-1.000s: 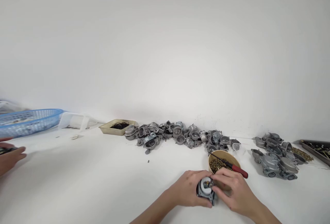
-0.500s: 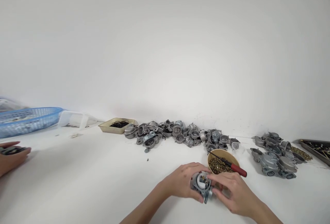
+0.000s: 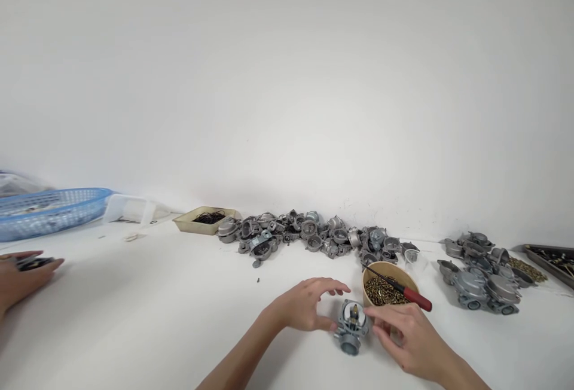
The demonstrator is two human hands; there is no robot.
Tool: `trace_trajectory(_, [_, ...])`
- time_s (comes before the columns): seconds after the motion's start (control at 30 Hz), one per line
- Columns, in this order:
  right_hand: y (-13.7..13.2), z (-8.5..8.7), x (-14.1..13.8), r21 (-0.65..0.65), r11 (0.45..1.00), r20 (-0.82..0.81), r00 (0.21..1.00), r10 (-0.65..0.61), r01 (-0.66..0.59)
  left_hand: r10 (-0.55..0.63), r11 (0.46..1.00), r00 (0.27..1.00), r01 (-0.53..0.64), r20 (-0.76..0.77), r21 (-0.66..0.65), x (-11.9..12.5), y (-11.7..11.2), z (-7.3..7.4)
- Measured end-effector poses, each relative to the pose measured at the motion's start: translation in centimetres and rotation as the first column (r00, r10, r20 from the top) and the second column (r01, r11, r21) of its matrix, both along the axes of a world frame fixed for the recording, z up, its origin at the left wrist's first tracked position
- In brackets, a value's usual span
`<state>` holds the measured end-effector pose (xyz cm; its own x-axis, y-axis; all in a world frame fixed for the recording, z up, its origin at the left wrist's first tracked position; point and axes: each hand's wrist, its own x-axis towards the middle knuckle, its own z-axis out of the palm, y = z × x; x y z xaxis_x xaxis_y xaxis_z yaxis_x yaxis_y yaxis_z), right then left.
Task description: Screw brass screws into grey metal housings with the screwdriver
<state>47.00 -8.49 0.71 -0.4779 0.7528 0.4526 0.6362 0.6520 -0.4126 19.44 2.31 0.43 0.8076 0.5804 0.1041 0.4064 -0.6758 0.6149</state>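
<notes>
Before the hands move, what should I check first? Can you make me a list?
1. Metal part rests on the table: ok.
2. Left hand open: ok, fingers spread beside the part.
3. Right hand gripping the part: cannot tell; fingertips meet its right side.
4. Screwdriver close by: ok, lying across the screw bowl.
5. Another person's hand clear of the part: ok, far left.

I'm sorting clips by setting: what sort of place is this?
Likely a small-parts assembly bench: a heap of grey metal castings, a single casting up front, and a bowl of brass screws with a screwdriver across it.
</notes>
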Motion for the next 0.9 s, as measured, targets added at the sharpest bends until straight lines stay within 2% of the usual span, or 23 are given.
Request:
trace_trajectory(0.17, [-0.1, 0.2, -0.2, 0.011, 1.000, 0.021, 1.000, 0.007, -0.007, 0.017, 0.999, 1.000, -0.017, -0.011, 0.050, -0.3, 0.2, -0.1])
trace_trajectory(0.27, [-0.1, 0.3, -0.2, -0.006, 1.000, 0.025, 1.000, 0.002, -0.002, 0.192, 0.973, 0.980, -0.185, -0.045, 0.135, -0.7, 2.0, -0.4])
trace_trajectory(0.37, [-0.1, 0.4, -0.2, -0.015, 1.000, 0.021, 1.000, 0.003, -0.003, 0.399, 0.901, 0.916, -0.382, -0.047, 0.206, -1.3, 5.5, -0.5])
trace_trajectory(0.43, [-0.1, 0.3, -0.1, -0.007, 1.000, 0.015, 1.000, 0.006, -0.006, 0.518, 0.833, 0.854, -0.493, -0.045, 0.251, -1.4, 8.0, -0.4])
trace_trajectory(0.57, [0.0, 0.1, 0.0, -0.021, 1.000, -0.006, 1.000, 0.012, -0.013, 0.673, 0.711, 0.738, -0.622, -0.057, 0.329, -0.6, 11.4, -0.4])
trace_trajectory(0.73, [0.1, 0.0, 0.0, -0.020, 1.000, -0.009, 1.000, 0.003, -0.004, 0.762, 0.613, 0.643, -0.681, -0.073, 0.400, 1.4, 12.3, -1.3])
trace_trajectory(0.9, [0.1, 0.1, 0.0, -0.014, 1.000, -0.003, 1.000, 0.006, -0.006, 0.778, 0.575, 0.627, -0.679, -0.048, 0.456, 1.9, 11.7, -1.6])
